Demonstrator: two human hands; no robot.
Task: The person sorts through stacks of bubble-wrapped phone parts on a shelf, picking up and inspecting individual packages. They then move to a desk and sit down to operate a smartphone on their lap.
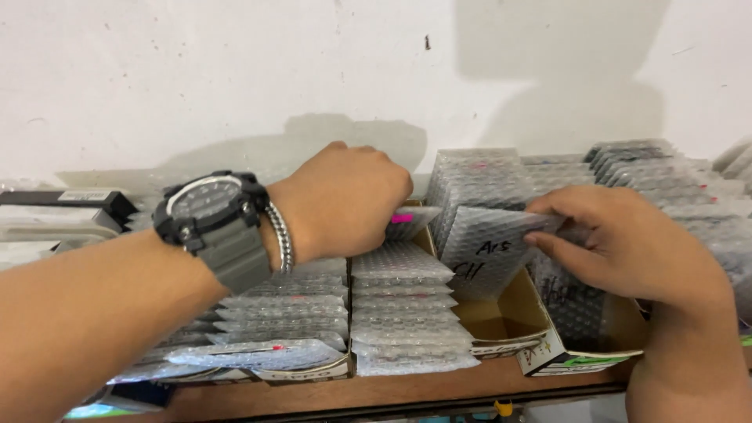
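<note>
My left hand (345, 200), with a dark watch (211, 211) and a metal bracelet on the wrist, reaches over rows of bubble-wrapped packets (399, 309) and grips one with a pink mark (407, 221) at the back of a row. My right hand (619, 243) pinches the top edge of a tilted bubble-wrapped packet (486, 247) with dark handwriting, standing in a cardboard box (509, 325). The fingertips of the left hand are hidden behind the knuckles.
More bubble-wrapped packets (666, 176) stand in rows at the right and back against a white wall (313, 63). Cardboard boxes sit on a brown wooden shelf (392, 392). Dark flat boxes (70, 207) lie at the far left.
</note>
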